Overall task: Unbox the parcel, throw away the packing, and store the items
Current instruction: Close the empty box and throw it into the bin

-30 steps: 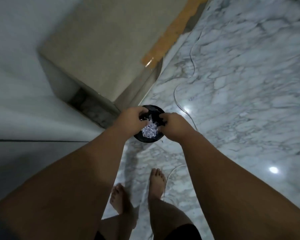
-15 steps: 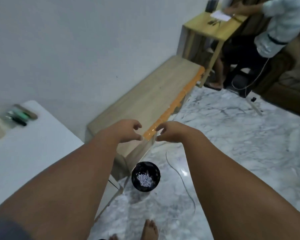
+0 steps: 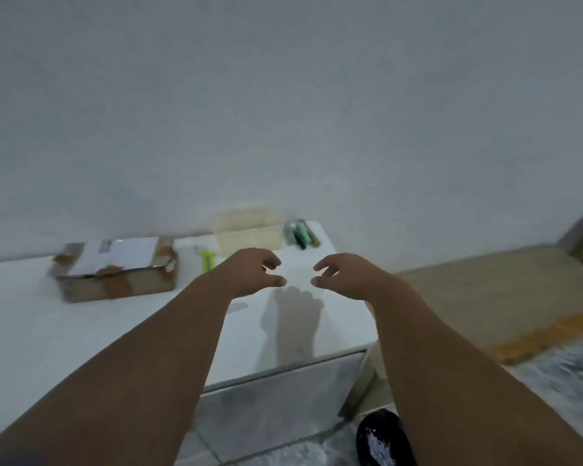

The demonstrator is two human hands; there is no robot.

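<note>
- The left grip [image 3: 249, 270] and right grip [image 3: 345, 275] hang side by side above the right end of the white counter [image 3: 81, 331]. Both are empty, fingers loosely curled, thumb and fingers apart, the two hands facing each other across a small gap.
- The parcel [image 3: 115, 270] lies on the counter well to the left of both hands and a little further back, near the wall [image 3: 283, 112]. Its long axis runs left to right across the view, roughly along the wall.
- The left grip is plainly the nearer one. Reaching the parcel would likely mean a sweep to the left, with the right grip crossing more of the counter to take the far end.
- The parcel's top shows a white label, brown tape and torn, lifted flap edges. What is inside cannot be told from this angle.
- A small yellow-green cutter [image 3: 207, 260], blurred, lies between the parcel and the left grip.
- At the back of the counter stands a pale open box [image 3: 248, 235], its contents too washed out to name. Just to its right lie a few pens [image 3: 300, 235].
- On the floor [image 3: 552, 381] by the counter's right corner, partly behind the right forearm, sits a black bin [image 3: 384, 422] holding white shredded packing [image 3: 376, 443].
- A low wooden platform [image 3: 485, 297] with an orange front edge fills the right side.
</note>
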